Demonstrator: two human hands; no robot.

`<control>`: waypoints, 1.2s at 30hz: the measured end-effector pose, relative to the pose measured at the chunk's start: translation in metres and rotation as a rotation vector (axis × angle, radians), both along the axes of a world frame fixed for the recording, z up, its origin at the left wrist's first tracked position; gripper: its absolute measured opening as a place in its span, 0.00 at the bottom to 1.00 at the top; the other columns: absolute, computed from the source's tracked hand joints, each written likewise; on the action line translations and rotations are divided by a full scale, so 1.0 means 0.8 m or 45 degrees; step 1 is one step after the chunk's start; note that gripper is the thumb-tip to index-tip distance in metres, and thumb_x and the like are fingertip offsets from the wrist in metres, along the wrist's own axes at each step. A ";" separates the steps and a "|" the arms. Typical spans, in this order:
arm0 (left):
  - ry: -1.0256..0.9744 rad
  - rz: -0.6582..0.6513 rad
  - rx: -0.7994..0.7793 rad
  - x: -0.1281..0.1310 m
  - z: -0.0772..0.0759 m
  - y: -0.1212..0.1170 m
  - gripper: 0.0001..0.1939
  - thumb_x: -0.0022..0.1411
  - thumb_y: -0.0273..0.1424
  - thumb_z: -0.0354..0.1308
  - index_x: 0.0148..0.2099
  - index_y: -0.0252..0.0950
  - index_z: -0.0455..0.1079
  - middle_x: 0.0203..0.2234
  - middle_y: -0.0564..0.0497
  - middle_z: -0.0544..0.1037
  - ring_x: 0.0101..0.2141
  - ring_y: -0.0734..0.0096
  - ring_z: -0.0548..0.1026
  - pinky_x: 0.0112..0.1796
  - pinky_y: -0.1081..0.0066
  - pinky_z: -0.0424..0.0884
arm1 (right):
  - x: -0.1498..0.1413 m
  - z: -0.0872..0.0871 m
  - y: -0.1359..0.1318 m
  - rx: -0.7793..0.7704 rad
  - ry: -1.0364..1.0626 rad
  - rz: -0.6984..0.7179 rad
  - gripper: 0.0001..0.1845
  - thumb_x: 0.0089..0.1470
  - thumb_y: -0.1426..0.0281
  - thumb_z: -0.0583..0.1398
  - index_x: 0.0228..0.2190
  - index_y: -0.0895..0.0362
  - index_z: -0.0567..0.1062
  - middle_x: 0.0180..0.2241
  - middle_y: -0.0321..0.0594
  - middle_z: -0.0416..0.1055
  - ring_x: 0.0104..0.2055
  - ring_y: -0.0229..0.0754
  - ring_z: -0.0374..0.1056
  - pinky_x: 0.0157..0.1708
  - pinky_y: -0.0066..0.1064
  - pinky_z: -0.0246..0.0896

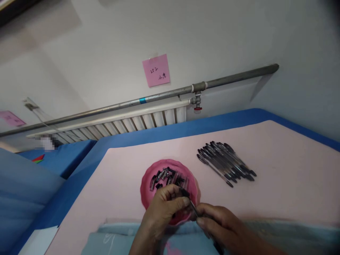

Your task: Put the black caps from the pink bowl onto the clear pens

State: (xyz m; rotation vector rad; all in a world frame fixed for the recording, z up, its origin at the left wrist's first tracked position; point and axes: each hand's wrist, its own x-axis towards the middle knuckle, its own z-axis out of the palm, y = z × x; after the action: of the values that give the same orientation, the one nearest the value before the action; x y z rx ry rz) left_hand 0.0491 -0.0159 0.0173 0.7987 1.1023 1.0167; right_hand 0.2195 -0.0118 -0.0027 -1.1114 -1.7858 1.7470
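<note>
Over the front of a pink scalloped dish, my two hands meet on one dark pen. My left hand pinches its black capped end between thumb and fingers. Lower down, my right hand is closed around the barrel, the rest of which slants down toward the bottom edge. Inside the dish lie several loose black and clear pen caps, partly hidden by my left hand. To the right, a bundle of several black capped pens lies fanned on the pink mat.
A pink mat covers the blue table. Light blue cloth lies along the front edge. White paper is at lower left. Behind the table are a white radiator, a metal pipe and a pink note.
</note>
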 end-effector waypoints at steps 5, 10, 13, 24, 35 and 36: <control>0.367 0.484 0.169 -0.040 0.000 0.011 0.14 0.49 0.38 0.60 0.35 0.33 0.71 0.23 0.53 0.75 0.23 0.76 0.70 0.27 0.75 0.65 | 0.000 -0.001 0.014 -0.118 0.077 -0.328 0.13 0.50 0.59 0.52 0.23 0.56 0.63 0.16 0.27 0.52 0.17 0.31 0.48 0.17 0.24 0.45; 0.677 0.737 0.240 -0.079 -0.014 0.021 0.15 0.49 0.39 0.58 0.37 0.35 0.71 0.25 0.53 0.75 0.27 0.72 0.71 0.31 0.72 0.67 | -0.001 0.001 0.016 -0.182 0.120 -0.422 0.15 0.49 0.58 0.53 0.21 0.55 0.61 0.15 0.26 0.53 0.15 0.29 0.46 0.15 0.24 0.41; 0.854 0.616 0.278 -0.081 -0.018 0.020 0.12 0.51 0.37 0.56 0.36 0.37 0.72 0.28 0.51 0.76 0.30 0.68 0.72 0.34 0.70 0.66 | -0.002 0.002 0.016 -0.175 0.111 -0.404 0.15 0.49 0.58 0.54 0.20 0.55 0.61 0.15 0.26 0.53 0.14 0.29 0.47 0.15 0.24 0.42; 1.407 0.203 0.710 -0.056 -0.027 0.032 0.14 0.55 0.25 0.49 0.40 0.40 0.74 0.38 0.47 0.76 0.40 0.62 0.70 0.42 0.64 0.63 | -0.002 0.002 0.020 -0.174 0.129 -0.423 0.14 0.50 0.60 0.54 0.20 0.55 0.60 0.14 0.25 0.52 0.14 0.29 0.46 0.15 0.24 0.41; 2.182 -0.096 0.492 -0.034 -0.037 0.050 0.22 0.61 0.25 0.41 0.51 0.44 0.68 0.47 0.41 0.70 0.44 0.53 0.65 0.43 0.56 0.60 | -0.004 0.001 0.020 -0.171 0.127 -0.408 0.14 0.49 0.59 0.54 0.20 0.55 0.60 0.14 0.25 0.53 0.14 0.30 0.49 0.15 0.25 0.45; 2.194 -0.099 0.477 -0.034 -0.036 0.049 0.21 0.61 0.25 0.41 0.51 0.44 0.68 0.46 0.41 0.71 0.43 0.54 0.65 0.42 0.57 0.60 | -0.004 0.002 0.020 -0.169 0.125 -0.397 0.14 0.49 0.59 0.54 0.20 0.55 0.59 0.14 0.25 0.53 0.14 0.30 0.50 0.16 0.25 0.46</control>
State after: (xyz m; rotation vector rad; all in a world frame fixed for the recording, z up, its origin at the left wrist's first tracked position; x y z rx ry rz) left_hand 0.0222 0.0234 -0.0118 2.1481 2.2537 0.2391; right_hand 0.2166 0.0041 -0.0014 -1.2570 -1.3709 1.7147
